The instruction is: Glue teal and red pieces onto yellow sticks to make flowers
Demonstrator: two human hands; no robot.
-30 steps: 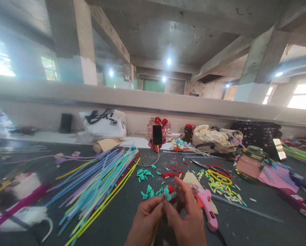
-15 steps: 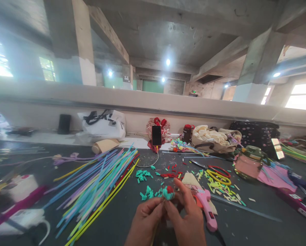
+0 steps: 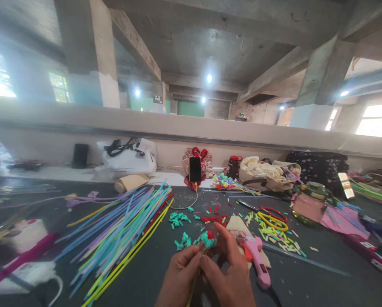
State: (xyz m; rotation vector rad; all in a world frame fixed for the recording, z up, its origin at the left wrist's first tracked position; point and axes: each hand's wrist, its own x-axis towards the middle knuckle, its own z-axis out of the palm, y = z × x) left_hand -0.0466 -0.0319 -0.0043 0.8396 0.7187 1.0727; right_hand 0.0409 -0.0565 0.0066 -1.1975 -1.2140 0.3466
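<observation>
- Flower (image 3: pixel 208 240), teal and red, stem pinched by left hand (image 3: pixel 178 277), likely to steady it.
- Right hand (image 3: pixel 232 273) nips the petals; glue gun (image 3: pixel 258 256) at 4 o'clock.

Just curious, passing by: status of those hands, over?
Left hand and right hand shut on teal-and-red flower, at its stem. Pink glue gun lies beside right hand. Nothing in between.

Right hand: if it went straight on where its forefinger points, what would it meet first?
Likely the red scraps just beyond the right hand, beside the teal flower it holds; depth unclear.
</observation>
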